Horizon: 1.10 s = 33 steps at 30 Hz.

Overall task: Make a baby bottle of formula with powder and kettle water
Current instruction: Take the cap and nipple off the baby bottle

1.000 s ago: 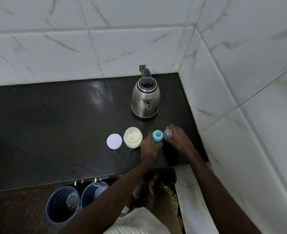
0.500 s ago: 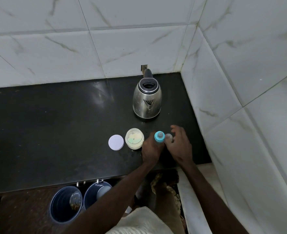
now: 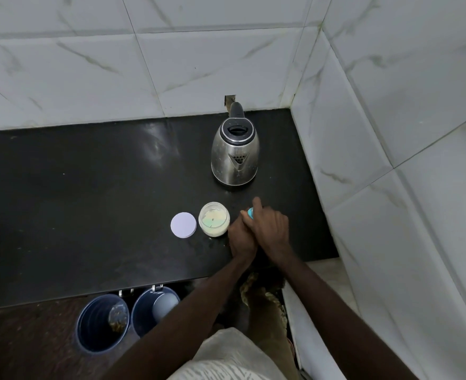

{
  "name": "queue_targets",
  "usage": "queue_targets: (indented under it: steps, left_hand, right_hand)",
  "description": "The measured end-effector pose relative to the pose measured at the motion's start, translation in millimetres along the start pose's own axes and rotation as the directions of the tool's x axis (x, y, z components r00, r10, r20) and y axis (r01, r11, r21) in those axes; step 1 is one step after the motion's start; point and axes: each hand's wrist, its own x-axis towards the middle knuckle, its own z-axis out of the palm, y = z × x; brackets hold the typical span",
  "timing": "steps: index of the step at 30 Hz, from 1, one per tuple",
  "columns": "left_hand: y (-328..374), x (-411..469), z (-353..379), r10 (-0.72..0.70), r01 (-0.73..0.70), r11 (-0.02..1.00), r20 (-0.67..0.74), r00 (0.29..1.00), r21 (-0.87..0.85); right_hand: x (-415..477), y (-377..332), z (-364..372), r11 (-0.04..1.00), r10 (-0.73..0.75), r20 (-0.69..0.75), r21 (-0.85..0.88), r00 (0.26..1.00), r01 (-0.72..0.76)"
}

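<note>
The baby bottle stands on the black counter, and only a sliver of its teal collar shows. My left hand is wrapped around the bottle's body. My right hand lies closed over the bottle's top and hides the clear cap it holds there. Just left of my hands stands the open powder jar with pale powder inside, and its white lid lies flat beside it. Behind them, near the wall, is the steel kettle, lid closed and spout facing me.
White tiled walls close off the counter at the back and right, forming a corner. Below the counter's front edge stand two dark blue buckets. A white ledge runs along the right by the floor.
My right hand, which held the clear cap beside the bottle, has moved left and come down over the teal top. My left hand has kept its hold on the bottle.
</note>
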Motion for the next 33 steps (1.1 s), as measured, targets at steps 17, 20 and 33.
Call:
queue_targets:
  steps: [17, 20, 33]
  left_hand:
    - [-7, 8, 10, 0.052, -0.057, 0.988, -0.036, 0.998, -0.147]
    - [-8, 7, 9, 0.066, -0.072, 0.966, -0.031, 0.997, -0.249]
    - [-6, 11, 5, -0.005, 0.029, 0.989, 0.162, 0.987, -0.147]
  right_hand:
    - [55, 52, -12, 0.665, -0.714, 0.148, -0.161, 0.684, 0.729]
    - [66, 56, -23, 0.544, -0.802, 0.218, -0.12, 0.556, 0.831]
    - [48, 45, -53, 0.74, -0.649, 0.271, 0.008, 0.71, 0.673]
